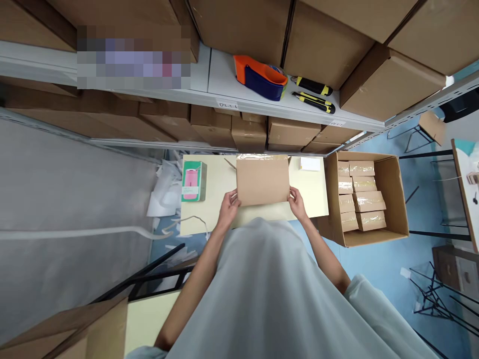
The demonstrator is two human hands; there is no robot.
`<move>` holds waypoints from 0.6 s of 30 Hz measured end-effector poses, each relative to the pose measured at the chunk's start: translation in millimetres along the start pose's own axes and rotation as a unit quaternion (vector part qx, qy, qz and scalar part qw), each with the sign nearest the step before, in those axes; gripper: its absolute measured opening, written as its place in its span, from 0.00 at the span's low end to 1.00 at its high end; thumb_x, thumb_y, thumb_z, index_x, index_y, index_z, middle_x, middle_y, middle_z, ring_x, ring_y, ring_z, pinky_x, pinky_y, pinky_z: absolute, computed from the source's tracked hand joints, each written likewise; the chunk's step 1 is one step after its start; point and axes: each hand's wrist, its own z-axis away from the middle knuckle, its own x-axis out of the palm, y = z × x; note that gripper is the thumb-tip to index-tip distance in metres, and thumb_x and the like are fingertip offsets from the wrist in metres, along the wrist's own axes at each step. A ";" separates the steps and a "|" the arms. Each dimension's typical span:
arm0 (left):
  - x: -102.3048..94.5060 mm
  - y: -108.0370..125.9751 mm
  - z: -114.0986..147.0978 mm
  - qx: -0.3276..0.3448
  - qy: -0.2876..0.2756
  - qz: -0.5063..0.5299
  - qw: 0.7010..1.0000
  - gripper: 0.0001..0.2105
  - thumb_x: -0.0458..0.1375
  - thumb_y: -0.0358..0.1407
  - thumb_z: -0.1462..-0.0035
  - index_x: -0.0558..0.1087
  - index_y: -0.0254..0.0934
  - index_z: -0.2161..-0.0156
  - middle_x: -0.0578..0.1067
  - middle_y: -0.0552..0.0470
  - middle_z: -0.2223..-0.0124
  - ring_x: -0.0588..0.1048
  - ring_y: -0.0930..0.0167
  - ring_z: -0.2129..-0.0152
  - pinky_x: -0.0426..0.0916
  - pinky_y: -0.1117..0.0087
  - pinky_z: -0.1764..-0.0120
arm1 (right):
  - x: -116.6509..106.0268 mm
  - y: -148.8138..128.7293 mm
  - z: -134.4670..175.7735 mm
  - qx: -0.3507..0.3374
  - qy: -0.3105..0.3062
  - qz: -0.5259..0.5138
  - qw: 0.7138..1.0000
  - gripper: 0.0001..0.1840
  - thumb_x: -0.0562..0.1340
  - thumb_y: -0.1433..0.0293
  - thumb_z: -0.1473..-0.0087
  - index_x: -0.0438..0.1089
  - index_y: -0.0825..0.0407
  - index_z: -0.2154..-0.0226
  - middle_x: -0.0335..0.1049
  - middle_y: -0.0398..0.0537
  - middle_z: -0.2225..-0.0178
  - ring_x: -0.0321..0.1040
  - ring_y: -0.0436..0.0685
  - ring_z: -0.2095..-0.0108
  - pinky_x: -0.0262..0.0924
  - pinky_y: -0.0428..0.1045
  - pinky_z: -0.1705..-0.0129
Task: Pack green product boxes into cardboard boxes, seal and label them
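Note:
A brown cardboard box (263,180) is between my two hands over the pale yellow table, with shiny clear tape along its far edge. My left hand (228,208) grips its near left corner, fingers curled at the side. At the near right corner, my right hand (297,202) holds the box with thumb and fingers. Whether the box rests on the table or is slightly raised, I cannot tell. Thin dark ends of something poke out past its far left and right sides; the rest is hidden behind it.
Left on the table (215,219) stands a green box with a pink picture (191,182); a small white box (310,164) lies right. An open carton (392,199) holds several taped boxes. Overhead, a shelf bears an orange-and-blue tape dispenser (262,80) and two yellow-black utility knives (313,102).

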 end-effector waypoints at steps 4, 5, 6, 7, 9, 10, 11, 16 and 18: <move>3.2 -24.2 2.9 -0.023 0.001 -0.028 0.999 0.19 0.57 0.34 0.44 0.72 0.41 0.46 0.81 0.40 0.38 0.82 0.59 0.42 0.77 0.48 0.40 | -0.2 29.7 4.3 0.026 -0.012 -0.002 1.000 0.33 0.66 0.49 0.40 0.68 0.49 0.40 0.70 0.67 0.31 0.69 0.69 0.30 0.69 0.67 0.34; 2.6 -27.0 2.9 -0.026 0.003 -0.034 0.999 0.18 0.57 0.35 0.43 0.72 0.41 0.46 0.82 0.41 0.39 0.82 0.59 0.44 0.77 0.48 0.40 | -1.0 33.7 4.2 0.028 -0.013 -0.001 1.000 0.32 0.67 0.49 0.41 0.69 0.49 0.41 0.71 0.66 0.32 0.69 0.68 0.31 0.70 0.66 0.34; 1.6 -28.5 2.2 -0.028 0.006 -0.039 0.999 0.18 0.57 0.36 0.43 0.73 0.41 0.46 0.82 0.41 0.40 0.83 0.59 0.45 0.77 0.49 0.40 | -2.1 36.2 3.0 0.032 -0.013 0.002 0.999 0.32 0.67 0.49 0.41 0.69 0.49 0.42 0.72 0.65 0.33 0.70 0.68 0.31 0.70 0.66 0.34; 0.4 -28.8 0.4 -0.031 0.009 -0.045 0.998 0.18 0.57 0.37 0.42 0.73 0.41 0.46 0.83 0.41 0.41 0.82 0.59 0.46 0.77 0.48 0.40 | -3.3 37.5 0.4 0.036 -0.013 0.008 0.999 0.31 0.68 0.49 0.42 0.70 0.48 0.42 0.73 0.64 0.35 0.71 0.68 0.33 0.70 0.66 0.35; -2.1 -26.0 -7.1 -0.037 0.016 -0.056 0.998 0.18 0.58 0.39 0.41 0.75 0.41 0.46 0.82 0.40 0.40 0.81 0.58 0.44 0.75 0.48 0.37 | -5.8 36.5 -9.0 0.047 -0.008 0.025 0.999 0.32 0.69 0.47 0.44 0.71 0.47 0.43 0.75 0.61 0.37 0.72 0.68 0.35 0.70 0.67 0.35; -3.2 -23.2 -12.7 -0.039 0.021 -0.061 0.997 0.19 0.58 0.41 0.40 0.75 0.41 0.45 0.81 0.39 0.39 0.80 0.57 0.41 0.74 0.48 0.36 | -6.7 34.4 -15.5 0.052 -0.003 0.034 0.998 0.34 0.70 0.46 0.44 0.71 0.47 0.43 0.75 0.61 0.37 0.73 0.69 0.35 0.70 0.68 0.34; -4.0 -19.8 -19.2 -0.040 0.026 -0.065 0.997 0.21 0.58 0.43 0.40 0.75 0.40 0.44 0.80 0.37 0.37 0.79 0.56 0.39 0.73 0.48 0.35 | -7.3 31.6 -22.9 0.058 0.005 0.040 0.998 0.35 0.70 0.45 0.45 0.72 0.48 0.43 0.74 0.62 0.36 0.73 0.69 0.35 0.69 0.67 0.34; -3.1 0.5 -52.1 -0.029 0.040 -0.073 0.996 0.26 0.56 0.50 0.36 0.75 0.39 0.39 0.79 0.33 0.37 0.78 0.54 0.38 0.73 0.47 0.36 | -2.5 13.5 -57.8 0.090 0.027 0.038 0.995 0.38 0.67 0.43 0.41 0.71 0.53 0.41 0.78 0.66 0.40 0.77 0.69 0.39 0.67 0.66 0.32; -1.3 7.3 -57.8 -0.012 0.035 -0.077 0.996 0.27 0.54 0.53 0.35 0.75 0.38 0.40 0.81 0.34 0.41 0.81 0.56 0.43 0.76 0.49 0.40 | 1.3 7.4 -64.0 0.092 0.020 0.031 0.995 0.39 0.65 0.42 0.40 0.71 0.54 0.40 0.82 0.62 0.46 0.79 0.69 0.43 0.69 0.68 0.34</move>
